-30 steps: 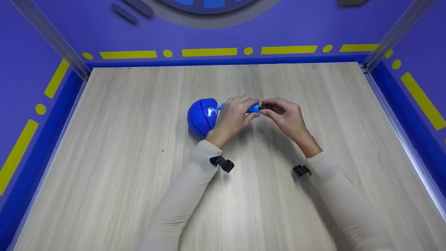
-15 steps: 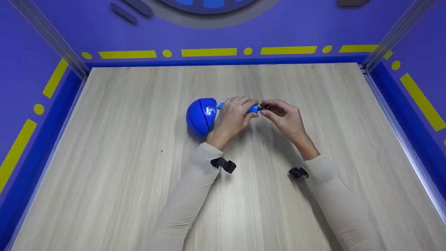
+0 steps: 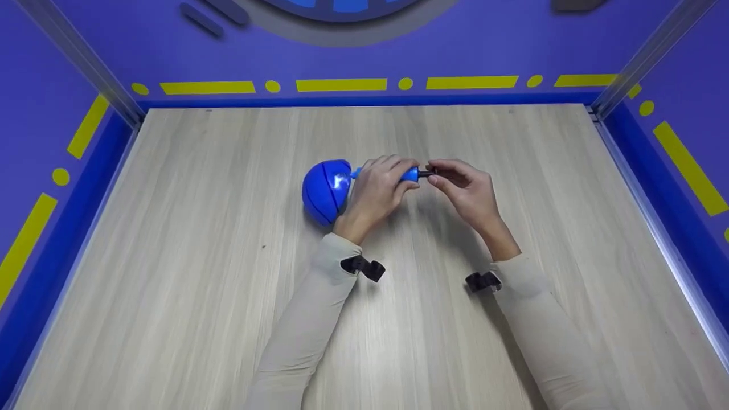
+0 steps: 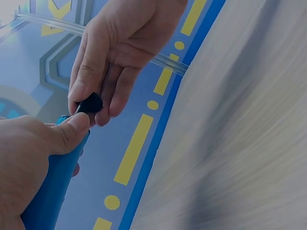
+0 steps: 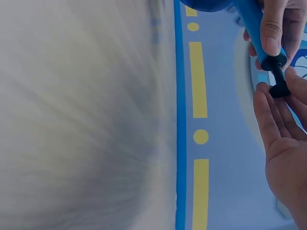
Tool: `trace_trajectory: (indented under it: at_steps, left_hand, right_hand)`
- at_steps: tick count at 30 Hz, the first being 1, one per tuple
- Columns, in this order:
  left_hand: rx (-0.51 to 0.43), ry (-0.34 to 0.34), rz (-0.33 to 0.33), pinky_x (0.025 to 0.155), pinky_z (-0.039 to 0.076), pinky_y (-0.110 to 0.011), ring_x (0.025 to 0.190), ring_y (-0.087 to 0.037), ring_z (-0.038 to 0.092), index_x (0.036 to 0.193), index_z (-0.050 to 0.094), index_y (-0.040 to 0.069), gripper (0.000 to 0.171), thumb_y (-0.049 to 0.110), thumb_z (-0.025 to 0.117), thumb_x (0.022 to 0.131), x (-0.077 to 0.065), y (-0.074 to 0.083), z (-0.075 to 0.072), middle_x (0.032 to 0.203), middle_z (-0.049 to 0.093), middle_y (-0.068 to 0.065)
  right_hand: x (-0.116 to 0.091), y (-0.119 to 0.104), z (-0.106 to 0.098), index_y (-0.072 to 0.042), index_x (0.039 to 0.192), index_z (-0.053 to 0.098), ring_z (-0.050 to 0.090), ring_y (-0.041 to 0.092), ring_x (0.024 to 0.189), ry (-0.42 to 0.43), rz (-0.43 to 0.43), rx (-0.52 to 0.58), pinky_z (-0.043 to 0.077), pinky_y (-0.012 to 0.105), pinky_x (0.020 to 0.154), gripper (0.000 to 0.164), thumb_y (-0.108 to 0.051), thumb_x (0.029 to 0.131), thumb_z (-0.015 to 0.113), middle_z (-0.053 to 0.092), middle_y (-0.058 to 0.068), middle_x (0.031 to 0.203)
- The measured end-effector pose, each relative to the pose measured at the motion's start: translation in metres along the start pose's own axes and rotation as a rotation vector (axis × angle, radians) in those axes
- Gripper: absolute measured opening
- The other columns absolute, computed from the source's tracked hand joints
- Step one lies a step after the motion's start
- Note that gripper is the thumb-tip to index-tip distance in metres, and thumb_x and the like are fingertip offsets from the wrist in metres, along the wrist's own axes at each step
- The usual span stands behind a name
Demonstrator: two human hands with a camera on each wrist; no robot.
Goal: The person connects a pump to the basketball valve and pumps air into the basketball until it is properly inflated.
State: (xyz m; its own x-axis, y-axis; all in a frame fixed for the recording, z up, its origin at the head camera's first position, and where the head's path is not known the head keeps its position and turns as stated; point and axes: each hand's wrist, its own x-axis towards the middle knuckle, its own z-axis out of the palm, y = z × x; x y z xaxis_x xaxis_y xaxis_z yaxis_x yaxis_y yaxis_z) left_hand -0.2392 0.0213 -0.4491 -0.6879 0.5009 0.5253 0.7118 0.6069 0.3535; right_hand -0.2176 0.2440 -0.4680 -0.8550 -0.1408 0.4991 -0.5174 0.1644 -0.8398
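Observation:
A blue ball (image 3: 326, 192) with dark seam lines lies on the table, its right side looking flattened. My left hand (image 3: 377, 193) grips the blue barrel of a hand pump (image 3: 409, 174), whose light-blue tip points at the ball; whether it sits in the ball is hard to tell. The black plunger (image 5: 277, 72) sticks partway out of the barrel's other end. With thumb and fingers my right hand (image 3: 468, 191) pinches the plunger's black handle (image 4: 90, 103). In the right wrist view, the left thumb lies along the pump barrel (image 5: 252, 24).
A light wood-grain table (image 3: 171, 285) lies beneath the hands. Purple-blue panels with yellow marks (image 3: 342, 85) wall it in at the back and sides. Black wrist mounts (image 3: 364, 267) sit on both sleeves.
The ball, pump and left hand have shifted slightly left. The right hand has barely moved, so the gap between the hands is a little wider and more plunger shows.

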Motion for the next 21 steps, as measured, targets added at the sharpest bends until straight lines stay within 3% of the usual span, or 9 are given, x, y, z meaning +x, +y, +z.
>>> trace_trajectory:
  at_steps: [8, 12, 16, 21]
  left_hand:
    - [-0.044, 0.049, -0.012, 0.097, 0.055, -0.046, 0.112, -0.029, 0.070, 0.126, 0.074, 0.004, 0.038, 0.033, 0.073, 0.101, -0.003, -0.013, -0.010, 0.119, 0.075, -0.011]
    - [-0.064, 0.041, -0.007, 0.096, 0.055, -0.046, 0.110, -0.030, 0.070, 0.126, 0.074, 0.003, 0.038, 0.032, 0.072, 0.102, -0.002, -0.014, -0.011, 0.118, 0.075, -0.012]
    - [-0.074, 0.035, 0.008, 0.097, 0.054, -0.044, 0.109, -0.030, 0.069, 0.125, 0.073, 0.001, 0.037, 0.031, 0.071, 0.103, -0.001, -0.011, -0.010, 0.118, 0.074, -0.013]
    - [-0.067, 0.033, 0.015, 0.099, 0.053, -0.042, 0.110, -0.030, 0.069, 0.125, 0.074, 0.001, 0.037, 0.030, 0.071, 0.102, -0.002, -0.006, -0.004, 0.119, 0.075, -0.012]
  right_hand:
    - [0.002, 0.001, -0.033, 0.015, 0.120, 0.072, 0.074, 0.018, 0.101, 0.167, 0.065, 0.061, 0.058, 0.025, 0.086, 0.028, 0.016, 0.092, 0.073, 0.072, 0.030, 0.115]
    - [-0.001, 0.000, -0.045, 0.016, 0.121, 0.071, 0.075, 0.018, 0.101, 0.190, 0.109, 0.114, 0.058, 0.026, 0.087, 0.029, 0.016, 0.092, 0.074, 0.074, 0.028, 0.115]
    - [-0.002, -0.001, -0.045, 0.015, 0.120, 0.072, 0.076, 0.020, 0.103, 0.173, 0.128, 0.153, 0.059, 0.029, 0.089, 0.028, 0.014, 0.092, 0.075, 0.075, 0.026, 0.115]
    - [-0.004, -0.001, -0.031, 0.012, 0.118, 0.074, 0.076, 0.021, 0.103, 0.157, 0.111, 0.108, 0.059, 0.030, 0.090, 0.026, 0.011, 0.093, 0.076, 0.074, 0.029, 0.115]
